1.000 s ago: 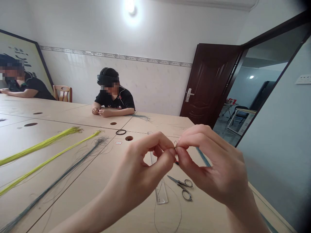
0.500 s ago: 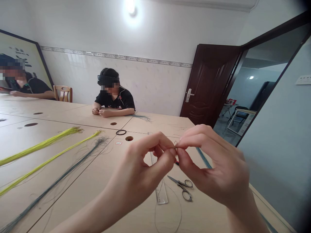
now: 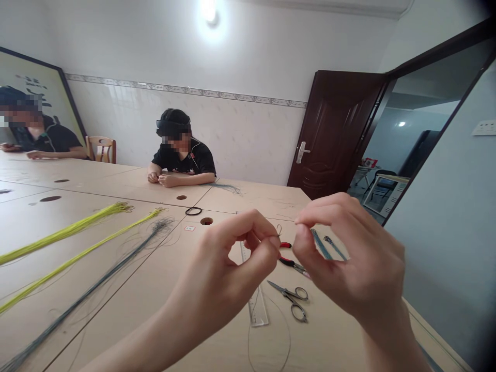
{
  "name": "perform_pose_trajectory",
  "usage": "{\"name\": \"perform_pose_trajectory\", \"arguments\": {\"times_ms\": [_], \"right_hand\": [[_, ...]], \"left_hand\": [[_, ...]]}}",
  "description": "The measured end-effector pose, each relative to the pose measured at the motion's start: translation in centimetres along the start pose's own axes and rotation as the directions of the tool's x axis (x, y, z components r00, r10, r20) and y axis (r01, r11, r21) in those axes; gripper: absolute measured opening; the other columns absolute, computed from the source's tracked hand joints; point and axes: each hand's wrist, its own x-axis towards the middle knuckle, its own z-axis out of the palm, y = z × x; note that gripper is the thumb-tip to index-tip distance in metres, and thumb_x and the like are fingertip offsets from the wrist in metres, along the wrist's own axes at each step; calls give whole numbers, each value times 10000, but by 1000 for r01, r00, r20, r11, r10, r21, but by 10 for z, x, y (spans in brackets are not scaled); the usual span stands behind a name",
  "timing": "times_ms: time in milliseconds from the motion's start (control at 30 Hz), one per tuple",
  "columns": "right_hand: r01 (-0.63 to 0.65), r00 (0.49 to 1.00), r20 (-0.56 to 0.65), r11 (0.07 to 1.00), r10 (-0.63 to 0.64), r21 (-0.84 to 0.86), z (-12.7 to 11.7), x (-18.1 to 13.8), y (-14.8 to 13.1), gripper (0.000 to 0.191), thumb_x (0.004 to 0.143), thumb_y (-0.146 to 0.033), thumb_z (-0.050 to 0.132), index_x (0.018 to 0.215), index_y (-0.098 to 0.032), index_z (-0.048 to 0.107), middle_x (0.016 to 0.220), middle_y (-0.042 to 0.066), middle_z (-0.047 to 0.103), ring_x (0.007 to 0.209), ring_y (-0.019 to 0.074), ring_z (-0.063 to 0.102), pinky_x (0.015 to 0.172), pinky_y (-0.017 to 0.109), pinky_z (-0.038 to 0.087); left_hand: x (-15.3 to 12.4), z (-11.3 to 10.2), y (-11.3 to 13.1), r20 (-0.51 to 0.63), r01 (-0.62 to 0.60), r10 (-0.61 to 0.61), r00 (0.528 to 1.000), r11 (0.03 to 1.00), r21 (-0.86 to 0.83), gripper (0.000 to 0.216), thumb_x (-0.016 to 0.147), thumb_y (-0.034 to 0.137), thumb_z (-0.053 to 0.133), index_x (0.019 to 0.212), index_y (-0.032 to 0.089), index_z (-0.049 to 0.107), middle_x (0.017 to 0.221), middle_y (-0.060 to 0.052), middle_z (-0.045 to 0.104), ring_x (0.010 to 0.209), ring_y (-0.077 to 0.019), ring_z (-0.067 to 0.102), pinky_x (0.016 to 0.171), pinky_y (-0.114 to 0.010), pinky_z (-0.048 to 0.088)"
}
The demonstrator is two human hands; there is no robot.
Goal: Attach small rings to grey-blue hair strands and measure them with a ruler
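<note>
My left hand (image 3: 236, 258) is raised over the table (image 3: 155, 289) with thumb and forefinger pinched on a thin wire loop (image 3: 279, 231). My right hand (image 3: 349, 258) hovers just to the right of it, fingers curled, a small gap between it and the wire. I cannot see anything in its fingers. Below the hands lie small scissors (image 3: 292, 299), a clear ruler (image 3: 256, 305), red-handled pliers (image 3: 289, 256) and a loose strand of wire (image 3: 271, 336).
Yellow cord bundles (image 3: 70, 232) and a grey-blue bundle (image 3: 89, 289) stretch across the left of the table. A black ring (image 3: 192, 211) lies by a cable hole (image 3: 206, 221). Two people sit at the far side. A dark door (image 3: 333, 134) stands open on the right.
My right hand has let go of the wire loop and drawn a little to the right, uncovering the red-handled pliers. My left hand still pinches the wire.
</note>
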Motion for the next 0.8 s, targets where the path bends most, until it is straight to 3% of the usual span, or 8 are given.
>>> {"name": "perform_pose_trajectory", "arguments": {"times_ms": [133,300,467,600,800], "right_hand": [[-52,998,-21,999,52,1,-3,1,1,112,784,-89,545,720,-178,519,692,8,567,690,136,516,604,291,422],[-163,985,58,986,164,-22,-6,0,1,120,851,-181,531,735,-171,561,723,1,583,694,118,530,592,275,410],[-269,957,143,958,254,101,-12,1,2,117,906,-230,537,838,-198,628,801,-14,631,743,107,566,608,248,431],[-224,955,244,952,171,207,-14,2,4,148,914,-144,534,996,-212,637,947,-6,636,841,99,593,717,244,466],[-215,946,303,928,119,306,-12,2,7,74,912,-168,552,901,-190,621,876,-22,621,792,78,584,683,221,467]], "left_hand": [[0,-1,0,-19,-11,11,1000,1000,3,174,830,110,497,704,213,558,637,75,565,571,-58,459,464,-129,366],[1,-1,0,-45,-43,45,998,998,38,173,833,115,512,697,209,563,638,82,589,570,-52,483,487,-128,389],[3,-1,-1,-6,-22,22,1000,999,39,170,839,147,528,688,204,583,636,72,611,574,-63,508,476,-137,394],[6,-1,-1,117,52,-46,992,997,-48,179,826,108,516,690,197,590,644,68,626,549,-54,510,492,-135,410],[10,-5,-1,202,144,-108,973,975,-171,198,859,144,515,683,194,590,639,63,616,524,-40,493,516,-114,422]]}}
